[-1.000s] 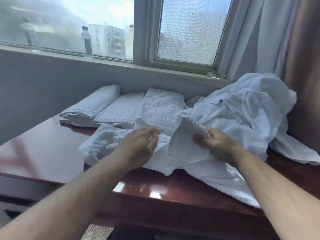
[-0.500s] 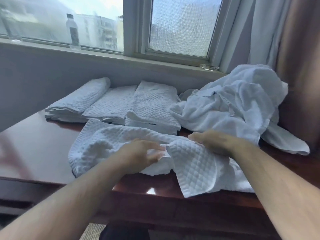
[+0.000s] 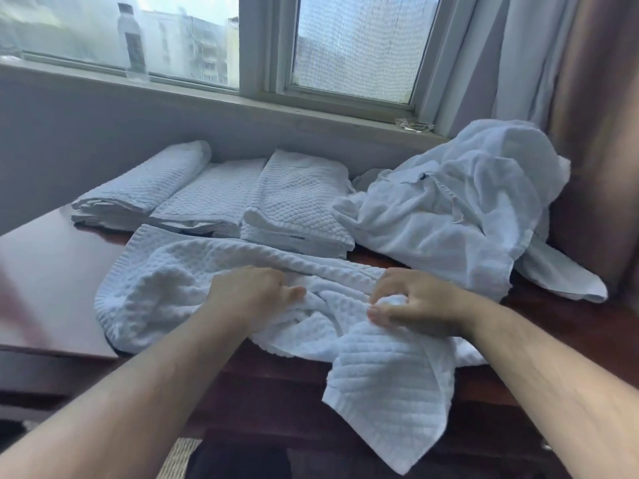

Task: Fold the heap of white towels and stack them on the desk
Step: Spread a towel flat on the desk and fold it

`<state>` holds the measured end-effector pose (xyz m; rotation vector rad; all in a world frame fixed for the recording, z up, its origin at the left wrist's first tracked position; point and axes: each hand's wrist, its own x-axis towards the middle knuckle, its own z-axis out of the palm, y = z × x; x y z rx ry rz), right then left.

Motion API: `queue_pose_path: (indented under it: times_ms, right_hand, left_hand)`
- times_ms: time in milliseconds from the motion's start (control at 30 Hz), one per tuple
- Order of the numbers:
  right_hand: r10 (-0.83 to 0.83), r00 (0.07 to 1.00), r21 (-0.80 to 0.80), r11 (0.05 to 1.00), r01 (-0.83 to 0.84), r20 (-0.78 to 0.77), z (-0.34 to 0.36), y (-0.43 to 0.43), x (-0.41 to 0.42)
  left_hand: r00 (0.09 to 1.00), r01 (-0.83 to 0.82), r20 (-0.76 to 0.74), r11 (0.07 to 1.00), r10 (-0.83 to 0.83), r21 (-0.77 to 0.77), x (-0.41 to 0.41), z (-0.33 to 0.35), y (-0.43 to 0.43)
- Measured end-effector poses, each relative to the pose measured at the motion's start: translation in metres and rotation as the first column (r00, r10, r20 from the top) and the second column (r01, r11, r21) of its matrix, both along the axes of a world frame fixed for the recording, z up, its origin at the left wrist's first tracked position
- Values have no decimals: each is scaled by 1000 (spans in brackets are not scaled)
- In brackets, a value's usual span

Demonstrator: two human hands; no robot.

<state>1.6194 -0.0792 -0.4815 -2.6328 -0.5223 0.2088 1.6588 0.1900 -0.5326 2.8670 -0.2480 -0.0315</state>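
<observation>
On the desk (image 3: pixel 52 271), near edge: waffle towel (image 3: pixel 166 288), bunched, corner overhanging; left hand (image 3: pixel 252 295), fingers curled into it; right hand (image 3: pixel 422 302), pinching a fold. Desk, far side: folded towels (image 3: pixel 297 202), heap (image 3: pixel 449 216).

Daylight thru a big window (image 3: pixel 363 46) w/ pale frame, apt blocks (image 3: pixel 202 53) outside. There's a water bottle (image 3: pixel 133 43) on the sill (image 3: pixel 207 96). Plain greyish wall (image 3: pixel 86 140) below. Brown curtain (image 3: pixel 598 115) + sheer curtain (image 3: pixel 518 53) on the right. Glossy dark-red wood desk (image 3: pixel 52 271), bit of woven floor (image 3: pixel 179 458) underneath.
</observation>
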Motion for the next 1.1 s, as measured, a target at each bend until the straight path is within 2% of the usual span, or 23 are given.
queue_pose_path:
  times_ms: [133,167,233,300,367,433,500,567,600,667,767,833,900,967,1033,1067,1100]
  right_hand:
    - [15,999,-126,992,-21,-49,7,-4,6]
    - [-9,1000,-175,985,10,7,9,-4,9]
    - [-58,975,-299,946,122,213,10,-4,16]
    - [-66,893,-348,906,241,445,1,-2,22]
    - [-155,817,-197,930,310,555,-6,2,25]
    - [-285,853,-22,945,327,437,-7,1,26]
    - [-255,938,13,966,260,234,-2,1,24]
    - [-226,971,5,974,227,78,5,1,19]
    - [-258,966,-30,965,259,23,7,-1,17]
    - [-356,934,-202,916,346,-17,10,-6,19]
    - [-409,909,-521,759,390,85,14,-8,23]
    - [-418,895,-610,672,420,156,12,-8,23]
    - [-388,913,-598,704,383,128,11,-7,23]
    - [-323,946,-502,821,271,-17,9,-8,23]
    - [-389,908,-271,900,340,-152,13,-15,22]
    - [-463,858,-174,885,433,-223,13,-20,22]
    - [-519,812,-169,855,490,-269,13,-25,22]
  left_hand:
    - [979,-167,141,974,146,151,6,1,2]
    - [967,-204,194,956,164,211,7,0,2]
    - [935,-212,334,943,119,258,5,-7,-2]
    - [859,-1,506,990,-70,138,1,-16,-8]
    - [770,310,584,951,-258,11,-4,-22,-16]
    - [802,425,473,905,-365,-23,-9,-23,-20]
    - [852,411,352,912,-387,9,-10,-23,-20]
    - [882,359,312,932,-354,43,-8,-20,-18]
    - [901,316,296,947,-318,57,-7,-17,-19]
    - [944,194,250,975,-216,110,-4,-9,-25]
    - [976,71,180,966,-119,249,-7,5,-40]
    - [967,89,200,941,-160,325,-11,9,-49]
    - [935,208,236,949,-264,239,-11,4,-57]
    - [918,335,225,942,-327,4,-11,-2,-59]
    - [949,304,130,942,-286,-144,-9,-5,-58]
    - [964,261,89,954,-250,-150,-6,-5,-56]
    - [975,219,62,966,-212,-135,-4,-6,-54]
